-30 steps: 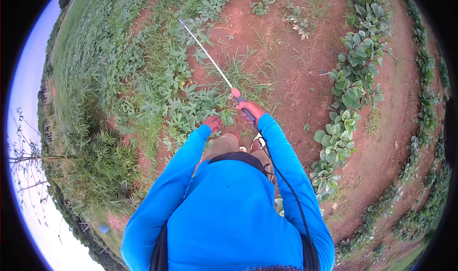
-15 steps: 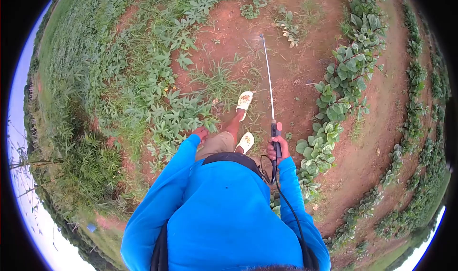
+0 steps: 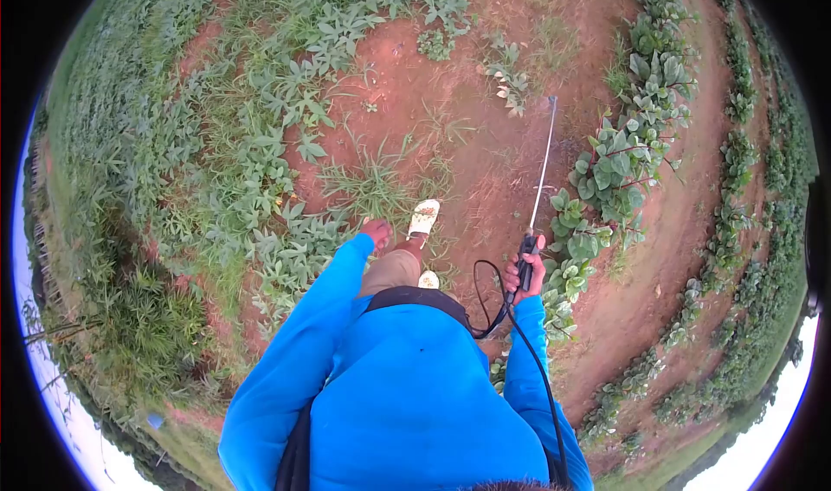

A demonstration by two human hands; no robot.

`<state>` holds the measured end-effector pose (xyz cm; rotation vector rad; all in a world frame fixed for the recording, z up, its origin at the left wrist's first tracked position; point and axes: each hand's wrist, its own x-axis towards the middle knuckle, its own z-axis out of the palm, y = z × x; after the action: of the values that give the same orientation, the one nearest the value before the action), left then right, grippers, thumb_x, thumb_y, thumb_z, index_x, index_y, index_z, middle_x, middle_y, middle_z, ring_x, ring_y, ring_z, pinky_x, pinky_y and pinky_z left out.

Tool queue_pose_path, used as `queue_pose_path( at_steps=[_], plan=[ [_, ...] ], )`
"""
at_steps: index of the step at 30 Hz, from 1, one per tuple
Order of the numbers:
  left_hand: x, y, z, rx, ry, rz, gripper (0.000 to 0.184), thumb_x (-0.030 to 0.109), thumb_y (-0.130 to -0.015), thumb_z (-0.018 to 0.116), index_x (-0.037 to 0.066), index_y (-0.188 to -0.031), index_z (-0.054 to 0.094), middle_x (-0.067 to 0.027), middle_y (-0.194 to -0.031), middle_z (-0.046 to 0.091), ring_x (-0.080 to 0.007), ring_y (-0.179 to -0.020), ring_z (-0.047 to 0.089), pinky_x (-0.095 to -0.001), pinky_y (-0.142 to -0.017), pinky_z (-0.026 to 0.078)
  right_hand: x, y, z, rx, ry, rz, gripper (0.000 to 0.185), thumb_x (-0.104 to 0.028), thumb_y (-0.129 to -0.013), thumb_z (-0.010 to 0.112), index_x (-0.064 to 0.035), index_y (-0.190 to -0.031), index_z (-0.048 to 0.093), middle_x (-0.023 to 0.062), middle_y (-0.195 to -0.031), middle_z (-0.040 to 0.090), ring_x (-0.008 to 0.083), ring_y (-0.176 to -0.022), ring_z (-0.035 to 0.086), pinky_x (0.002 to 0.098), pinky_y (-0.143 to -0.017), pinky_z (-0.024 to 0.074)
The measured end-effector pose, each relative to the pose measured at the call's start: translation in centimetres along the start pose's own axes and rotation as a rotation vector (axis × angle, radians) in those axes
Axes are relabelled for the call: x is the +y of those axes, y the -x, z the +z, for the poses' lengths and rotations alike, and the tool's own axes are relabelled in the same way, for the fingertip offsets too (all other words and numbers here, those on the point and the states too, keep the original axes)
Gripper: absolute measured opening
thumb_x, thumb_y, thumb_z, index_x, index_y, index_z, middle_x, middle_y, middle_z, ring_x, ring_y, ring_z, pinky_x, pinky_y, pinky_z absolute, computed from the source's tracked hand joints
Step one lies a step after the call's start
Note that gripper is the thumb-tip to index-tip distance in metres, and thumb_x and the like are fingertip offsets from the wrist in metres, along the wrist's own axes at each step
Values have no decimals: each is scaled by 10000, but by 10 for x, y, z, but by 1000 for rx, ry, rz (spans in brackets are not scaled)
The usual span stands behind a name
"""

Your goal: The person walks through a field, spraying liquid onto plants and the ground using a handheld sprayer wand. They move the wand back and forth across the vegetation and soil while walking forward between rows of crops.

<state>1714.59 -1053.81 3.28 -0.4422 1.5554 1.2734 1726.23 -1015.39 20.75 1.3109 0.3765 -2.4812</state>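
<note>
My right hand (image 3: 530,276) is closed around the black grip of a sprayer wand (image 3: 544,173). Its thin metal tube points forward and a little right, the nozzle tip lying beside the leafy row plants (image 3: 616,162). From the grip, a black hose (image 3: 541,365) loops back along my right sleeve. My left hand (image 3: 376,233) hangs by my left thigh with loosely bent fingers, and nothing shows in it. Low broad-leaved plants (image 3: 303,240) grow close to that hand. Whether spray leaves the nozzle is hard to make out.
Bare reddish soil (image 3: 485,171) runs between the weedy plants on my left and the row on my right. A grass tuft (image 3: 372,179) grows ahead of my pale clog (image 3: 424,217). Further crop rows (image 3: 736,223) curve along the right.
The wand has swung right, its tip moving from the bare soil toward the row plants. My feet have shifted in a step, and the ground has moved slightly in view.
</note>
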Motion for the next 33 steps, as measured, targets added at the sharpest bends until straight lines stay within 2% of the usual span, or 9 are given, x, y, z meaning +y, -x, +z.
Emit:
queue_pose_path(
  at_steps=[2,4,9,16,20,23,28,31,33],
  plan=[
    [16,-21,-10,10,-11,-8,151,217,-784,497,92,-850,549,-6,-611,515,-99,-444,444,-265,-396,366,-15,-21,26,-139,-1,67,228,-304,-732,538,-94,-776,462,10,-553,404,115,-356,359,254,-314,318],
    [46,-21,-19,47,-79,-55,187,248,-783,540,82,-863,569,-30,-673,547,-105,-464,466,-258,-379,347,-26,-37,61,-157,40,117,227,-302,-735,537,-93,-784,461,11,-557,406,114,-356,360,252,-313,315],
    [87,-34,-39,66,-66,-41,187,250,-781,545,90,-877,559,-36,-680,540,-118,-445,451,-261,-364,335,-41,-81,131,-264,224,309,222,-296,-750,538,-95,-800,459,5,-569,408,101,-371,366,247,-309,302],
    [101,-45,-45,74,-57,-17,162,236,-789,538,79,-827,547,-41,-664,532,-131,-427,443,-277,-352,336,-58,-102,208,-255,477,313,201,-294,-765,540,-131,-846,455,-33,-586,387,58,-392,318,215,-326,259],
    [115,-45,-37,79,-133,-8,164,243,-792,536,78,-789,533,-45,-636,528,-136,-420,444,-281,-344,329,-77,-103,213,-213,468,281,188,-290,-763,539,-135,-817,447,-33,-573,379,62,-386,319,217,-324,259],
    [105,-58,-39,16,-183,-74,210,255,-771,534,64,-852,564,-31,-638,537,-132,-479,466,-288,-433,386,-95,-96,201,-163,436,253,192,-288,-757,542,-129,-800,444,-25,-566,381,74,-375,323,225,-316,267],
    [108,-68,-40,6,-44,-64,235,269,-772,536,58,-868,572,-34,-652,551,-131,-506,484,-285,-451,399,-122,-79,172,-30,280,102,208,-301,-736,548,-114,-773,463,-9,-551,384,97,-363,338,246,-306,290],
    [120,-76,-41,87,-51,-65,212,275,-771,554,71,-828,561,-40,-624,527,-133,-428,460,-275,-358,342,-142,-85,154,59,174,18,227,-322,-725,560,-115,-751,472,-8,-536,380,110,-364,350,250,-309,295],
    [133,-83,-43,126,-47,-61,216,273,-768,554,73,-848,561,-41,-631,528,-134,-437,465,-276,-366,350,-158,-93,148,150,173,-48,252,-349,-718,571,-119,-745,469,-9,-539,383,110,-368,353,245,-314,291]
  ],
)
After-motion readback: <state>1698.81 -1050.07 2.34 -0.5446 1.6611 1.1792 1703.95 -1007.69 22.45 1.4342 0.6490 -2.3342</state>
